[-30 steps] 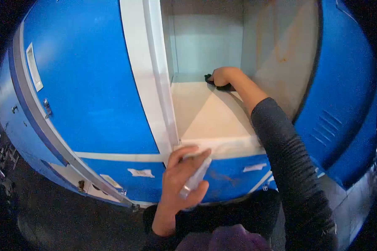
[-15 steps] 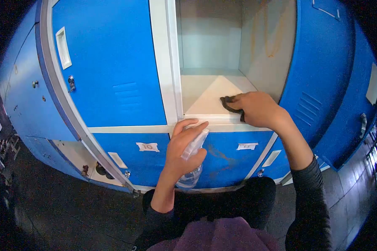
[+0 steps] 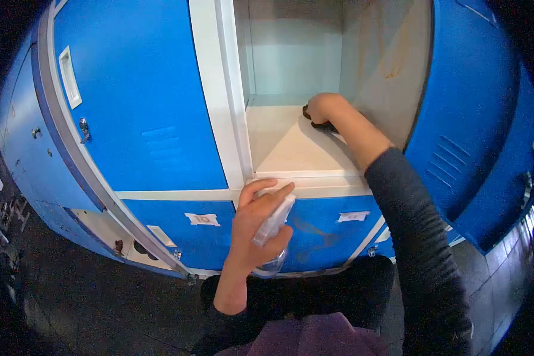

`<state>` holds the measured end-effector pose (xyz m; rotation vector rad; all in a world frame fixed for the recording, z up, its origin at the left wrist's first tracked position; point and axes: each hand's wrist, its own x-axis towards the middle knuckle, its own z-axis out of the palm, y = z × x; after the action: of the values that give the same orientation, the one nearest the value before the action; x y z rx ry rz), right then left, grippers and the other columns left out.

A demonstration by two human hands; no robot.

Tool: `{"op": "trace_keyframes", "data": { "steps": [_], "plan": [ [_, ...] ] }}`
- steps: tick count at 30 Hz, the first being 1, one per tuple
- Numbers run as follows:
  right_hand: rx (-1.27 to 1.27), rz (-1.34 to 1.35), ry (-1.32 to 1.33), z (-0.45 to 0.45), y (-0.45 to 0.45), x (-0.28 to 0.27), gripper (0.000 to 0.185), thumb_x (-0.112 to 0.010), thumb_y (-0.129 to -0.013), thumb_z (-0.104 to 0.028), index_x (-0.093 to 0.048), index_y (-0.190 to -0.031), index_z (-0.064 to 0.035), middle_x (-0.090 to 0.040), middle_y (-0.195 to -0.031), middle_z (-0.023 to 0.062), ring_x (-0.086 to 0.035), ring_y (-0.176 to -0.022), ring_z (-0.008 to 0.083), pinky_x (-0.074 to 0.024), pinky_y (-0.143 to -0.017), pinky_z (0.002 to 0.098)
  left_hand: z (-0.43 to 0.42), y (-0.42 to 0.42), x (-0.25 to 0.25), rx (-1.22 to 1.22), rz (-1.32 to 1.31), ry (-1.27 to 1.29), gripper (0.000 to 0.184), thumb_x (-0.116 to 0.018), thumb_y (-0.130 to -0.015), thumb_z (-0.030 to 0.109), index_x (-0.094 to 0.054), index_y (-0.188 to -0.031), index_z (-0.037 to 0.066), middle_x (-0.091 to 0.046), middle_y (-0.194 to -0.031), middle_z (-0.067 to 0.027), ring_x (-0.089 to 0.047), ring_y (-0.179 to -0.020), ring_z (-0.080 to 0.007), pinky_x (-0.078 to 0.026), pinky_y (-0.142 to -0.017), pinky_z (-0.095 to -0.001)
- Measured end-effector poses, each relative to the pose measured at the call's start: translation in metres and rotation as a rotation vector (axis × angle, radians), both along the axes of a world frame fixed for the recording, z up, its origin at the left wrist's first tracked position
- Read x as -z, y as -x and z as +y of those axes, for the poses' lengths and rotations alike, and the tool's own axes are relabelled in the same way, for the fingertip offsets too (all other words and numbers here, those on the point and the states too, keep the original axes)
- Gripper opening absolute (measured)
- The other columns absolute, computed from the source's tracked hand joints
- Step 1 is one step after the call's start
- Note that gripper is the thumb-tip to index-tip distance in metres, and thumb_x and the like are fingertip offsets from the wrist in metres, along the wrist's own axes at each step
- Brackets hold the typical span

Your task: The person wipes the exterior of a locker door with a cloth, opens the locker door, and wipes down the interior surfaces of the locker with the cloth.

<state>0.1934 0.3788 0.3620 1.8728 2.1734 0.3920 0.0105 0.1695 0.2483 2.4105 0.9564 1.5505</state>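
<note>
- The right hand (image 3: 326, 108) is clamping a dark cloth (image 3: 323, 126) just above the centre of the frame, and the cloth is lying against the pale floor (image 3: 291, 155) of the open locker compartment.
- The left hand (image 3: 250, 237) is holding a clear bottle with a white top (image 3: 274, 221) at lower centre, fingers and thumb wrapping its upper part; its fingertips are sitting close to the compartment's front lip (image 3: 320, 187), and whether they are touching it I cannot tell.
- The two hands are staying apart, the right one deeper inside, the left one outside in front of the lower blue door (image 3: 314, 231).
- The open door (image 3: 474, 113) is standing along the right of the frame, beside the right forearm; brownish marks are showing on the compartment's inner side wall (image 3: 388, 59) at upper right.
- Most of the cloth is hiding under the right hand, so a loose fold could be slipping free if the grip is too shallow.
- The right sleeve (image 3: 418, 219) could be catching on the lip, because the arm is crossing close over it.
- The bottle could be knocking the lip or dropping towards the floor if the left fingers are loosening.
</note>
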Motion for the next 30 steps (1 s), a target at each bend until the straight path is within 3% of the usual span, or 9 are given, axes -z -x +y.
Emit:
{"op": "trace_keyframes", "data": {
  "steps": [7, 9, 10, 12, 16, 21, 24, 27, 30],
  "plan": [
    [-0.045, 0.029, 0.044, 0.084, -0.029, 0.004, 0.034, -0.052, -0.072, -0.012, -0.064, -0.104, -0.0068, -0.062, -0.105, 0.0153, -0.059, -0.093, 0.0324, -0.0476, -0.076, 0.0414, 0.007, 0.002, 0.008, 0.009, 0.019, 0.01, 0.063, -0.06, -0.055, 0.008, -0.057, -0.118, 0.008, -0.063, -0.085, -0.0091, -0.049, -0.106, -0.0276, -0.041, -0.083, -0.0352],
    [-0.05, 0.101, -0.044, 0.095, -0.032, 0.004, 0.027, -0.055, -0.071, -0.016, -0.068, -0.094, -0.0096, -0.063, -0.101, 0.0153, -0.06, -0.092, 0.0332, -0.0483, -0.075, 0.0411, 0.006, 0.002, 0.006, 0.013, 0.018, 0.068, 0.064, -0.06, -0.055, 0.009, -0.056, -0.118, 0.008, -0.063, -0.084, -0.0081, -0.049, -0.106, -0.0276, -0.041, -0.083, -0.0353],
    [-0.014, 0.102, -0.031, 0.097, -0.031, 0.003, 0.027, -0.055, -0.071, -0.016, -0.068, -0.094, -0.0097, -0.063, -0.101, 0.0153, -0.06, -0.092, 0.0336, -0.0481, -0.075, 0.0417, 0.01, 0.003, 0.007, -0.017, 0.071, -0.068, 0.063, -0.059, -0.056, 0.01, -0.056, -0.119, 0.007, -0.062, -0.08, -0.0074, -0.05, -0.104, -0.0281, -0.042, -0.083, -0.0354],
    [0.059, 0.104, -0.006, 0.108, -0.031, 0.001, 0.027, -0.055, -0.071, -0.015, -0.067, -0.095, -0.0098, -0.063, -0.101, 0.0154, -0.06, -0.092, 0.0343, -0.0478, -0.076, 0.0428, 0.012, 0.003, 0.006, -0.02, 0.075, -0.054, 0.063, -0.059, -0.056, 0.01, -0.056, -0.119, 0.007, -0.061, -0.079, -0.0076, -0.05, -0.103, -0.0283, -0.042, -0.082, -0.0354],
    [0.109, 0.196, 0.048, 0.133, -0.043, 0.007, 0.034, -0.053, -0.071, -0.014, -0.064, -0.104, -0.0101, -0.062, -0.105, 0.0153, -0.059, -0.093, 0.0355, -0.0475, -0.077, 0.0445, 0.012, 0.003, 0.003, 0.002, 0.059, -0.059, 0.063, -0.06, -0.057, 0.01, -0.056, -0.119, 0.007, -0.061, -0.078, -0.008, -0.051, -0.102, -0.0279, -0.043, -0.081, -0.0351],
    [0.027, 0.194, 0.015, 0.116, -0.045, 0.008, 0.041, -0.05, -0.073, -0.011, -0.059, -0.113, -0.0101, -0.061, -0.109, 0.0141, -0.059, -0.094, 0.0357, -0.0473, -0.079, 0.0461, 0.007, 0.003, -0.001, 0.007, 0.044, -0.009, 0.062, -0.06, -0.057, 0.01, -0.057, -0.119, 0.01, -0.062, -0.08, -0.007, -0.05, -0.104, -0.0277, -0.043, -0.082, -0.0357],
    [0.04, 0.136, 0.01, 0.093, -0.038, 0.005, 0.038, -0.05, -0.073, -0.01, -0.061, -0.109, -0.0087, -0.061, -0.108, 0.0137, -0.059, -0.095, 0.0353, -0.0476, -0.078, 0.0457, 0.007, 0.002, 0.002, 0.014, 0.015, -0.024, 0.062, -0.06, -0.057, 0.01, -0.057, -0.119, 0.011, -0.062, -0.082, -0.0066, -0.049, -0.105, -0.0278, -0.042, -0.085, -0.0361],
    [0.157, 0.03, 0.132, 0.085, -0.031, 0.005, 0.069, -0.043, -0.074, -0.004, -0.031, -0.138, -0.0248, -0.038, -0.138, 0.0099, -0.042, -0.121, 0.0327, -0.0401, -0.094, 0.0452, 0.007, 0.002, 0.006, 0.039, -0.022, -0.007, 0.063, -0.061, -0.056, 0.01, -0.056, -0.119, 0.01, -0.062, -0.083, -0.0072, -0.048, -0.107, -0.028, -0.041, -0.087, -0.0361],
    [0.124, -0.066, 0.236, 0.071, -0.026, 0.002, 0.063, -0.045, -0.073, -0.005, -0.038, -0.134, -0.0176, -0.044, -0.132, 0.0117, -0.047, -0.115, 0.034, -0.0433, -0.089, 0.0446, 0.002, 0.002, 0.001, 0.018, 0.015, -0.016, 0.061, -0.061, -0.056, 0.011, -0.057, -0.117, 0.008, -0.064, -0.092, -0.0083, -0.046, -0.109, -0.0286, -0.04, -0.088, -0.0356]
  ]
}}
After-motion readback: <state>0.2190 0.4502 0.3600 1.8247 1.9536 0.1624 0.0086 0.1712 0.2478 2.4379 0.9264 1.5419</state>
